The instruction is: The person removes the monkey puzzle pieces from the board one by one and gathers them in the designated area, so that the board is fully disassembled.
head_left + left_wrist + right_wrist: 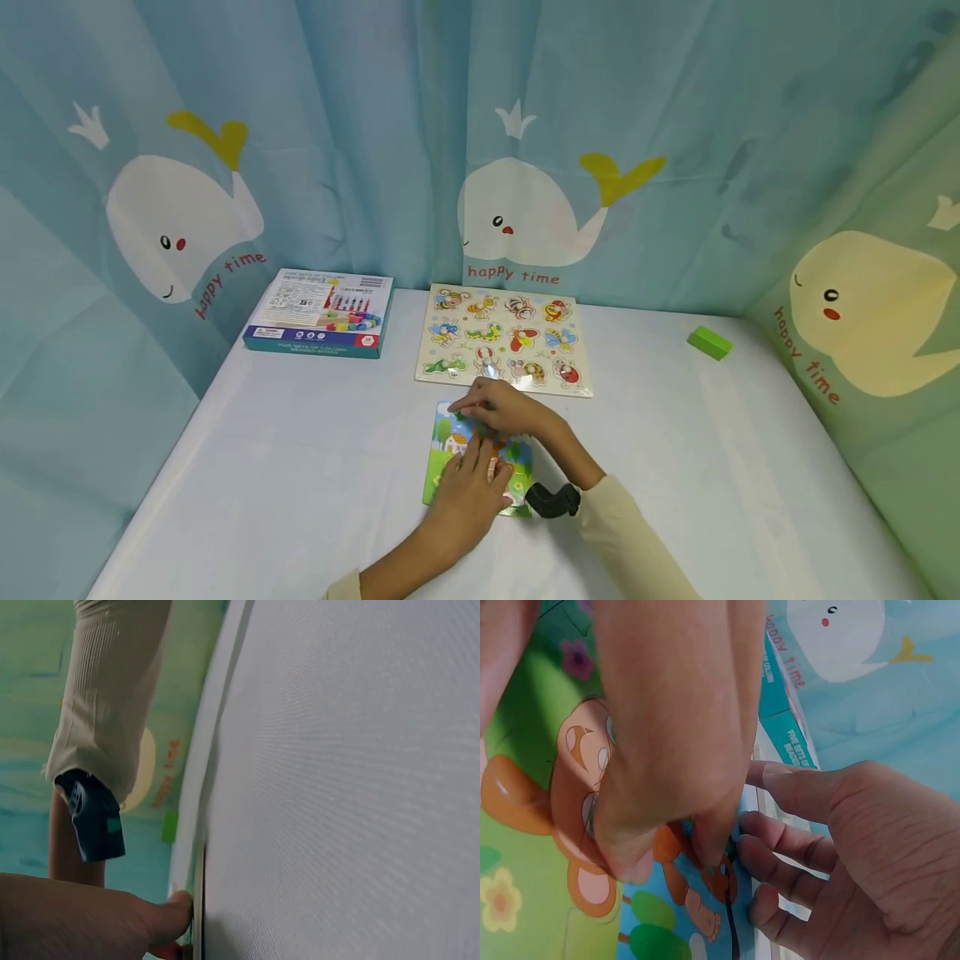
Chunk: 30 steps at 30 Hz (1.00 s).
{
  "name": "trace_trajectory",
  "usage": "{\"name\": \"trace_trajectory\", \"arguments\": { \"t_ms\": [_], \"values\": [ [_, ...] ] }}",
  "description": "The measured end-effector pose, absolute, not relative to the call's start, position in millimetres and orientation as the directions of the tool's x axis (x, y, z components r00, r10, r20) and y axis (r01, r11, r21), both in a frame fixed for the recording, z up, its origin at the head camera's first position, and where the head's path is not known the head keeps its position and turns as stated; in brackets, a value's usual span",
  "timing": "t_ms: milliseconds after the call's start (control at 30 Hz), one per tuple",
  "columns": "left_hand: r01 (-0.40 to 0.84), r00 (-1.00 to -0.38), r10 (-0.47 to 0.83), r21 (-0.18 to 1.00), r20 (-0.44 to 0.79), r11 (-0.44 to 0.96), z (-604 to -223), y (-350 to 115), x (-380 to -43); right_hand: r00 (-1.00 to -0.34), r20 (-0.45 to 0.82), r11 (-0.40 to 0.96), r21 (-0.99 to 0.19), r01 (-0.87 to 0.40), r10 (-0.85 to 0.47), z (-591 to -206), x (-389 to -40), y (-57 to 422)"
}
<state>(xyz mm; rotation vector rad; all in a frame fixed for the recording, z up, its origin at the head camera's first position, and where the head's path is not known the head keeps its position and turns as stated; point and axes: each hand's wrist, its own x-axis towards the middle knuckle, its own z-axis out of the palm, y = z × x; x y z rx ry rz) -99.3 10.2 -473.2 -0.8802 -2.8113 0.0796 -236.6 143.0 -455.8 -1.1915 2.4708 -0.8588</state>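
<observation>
Pale blue curtain w/ whale prints all round, white tabletop below, and here's the action: puzzle lies flat on the table, near the middle, both hands on it! Left hand has its fingers spread over it, tips pressing on the monkey pic, no grasp there. Right hand is up at the far edge, fingers loosely bent, tips touching; whether they pinch, can't tell. Dark gadget sits by the R sleeve cuff. Just beyond the puzzle, the bug board w/ its rows of critters; box back L, green block well apart, far R.
</observation>
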Motion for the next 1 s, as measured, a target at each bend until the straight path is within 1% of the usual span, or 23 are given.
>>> {"name": "trace_trajectory", "arguments": {
  "t_ms": [100, 200, 300, 433, 767, 833, 1000],
  "values": [
    [0.547, -0.81, 0.558, -0.108, 0.181, 0.83, -473.2, 11.9, -98.3, -0.601, 0.015, 0.465, -0.62, -0.632, -0.799, -455.0, -238.0, 140.0],
    [0.539, -0.816, 0.551, -0.114, 0.174, 0.834, -473.3, 13.6, -97.2, -0.593, 0.015, 0.463, -0.609, -0.644, -0.805, -454.9, -239.5, 137.5],
    [0.532, -0.826, 0.545, -0.12, 0.145, 0.838, -472.7, 14.3, -96.4, -0.604, 0.001, 0.482, -0.601, -0.638, -0.797, -454.8, -241.3, 135.5],
    [0.527, -0.825, 0.542, -0.129, 0.161, 0.84, -475.6, 14.7, -97.1, -0.613, -0.011, 0.505, -0.58, -0.64, -0.79, -454.3, -243.3, 133.3],
    [0.509, -0.821, 0.528, -0.139, 0.219, 0.849, -479.0, 16.0, -97.7, -0.567, 0.045, 0.494, -0.436, -0.752, -0.823, -451.1, -242.4, 129.5],
    [0.506, -0.821, 0.522, -0.127, 0.23, 0.853, -480.1, 16.5, -98.0, -0.576, 0.033, 0.513, -0.418, -0.75, -0.817, -450.5, -241.4, 127.8],
    [0.515, -0.823, 0.518, -0.078, 0.234, 0.854, -480.3, 17.7, -96.9, -0.631, -0.037, 0.593, -0.388, -0.705, -0.775, -451.1, -238.3, 124.1]
  ]
}}
